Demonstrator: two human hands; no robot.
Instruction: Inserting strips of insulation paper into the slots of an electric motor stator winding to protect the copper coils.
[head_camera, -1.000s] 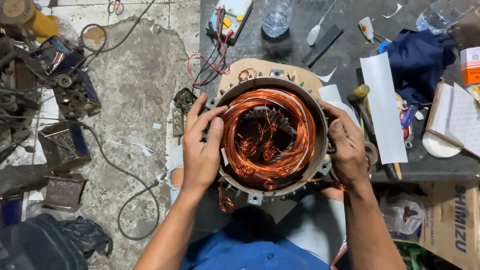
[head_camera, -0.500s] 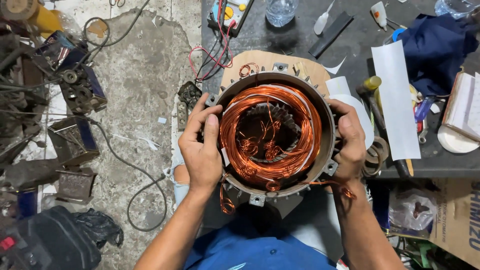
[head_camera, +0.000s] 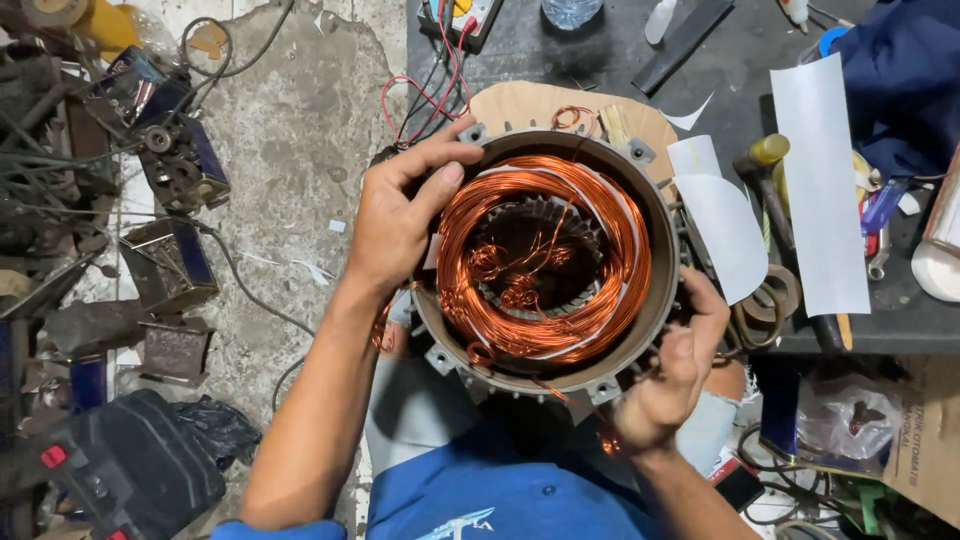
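On your lap, beside the table (head_camera: 600, 60), one motor stator (head_camera: 545, 262) with copper windings: your left hand (head_camera: 395, 215) grips its upper rim, right hand (head_camera: 668, 380) clasps the lower edge, fingertips hidden

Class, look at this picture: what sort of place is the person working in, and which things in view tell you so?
Probably a motor repair or rewinding workshop. Both hands hold a motor stator wound with copper wire, a multimeter with red and black leads lies on the dark bench, and metal parts litter the concrete floor.
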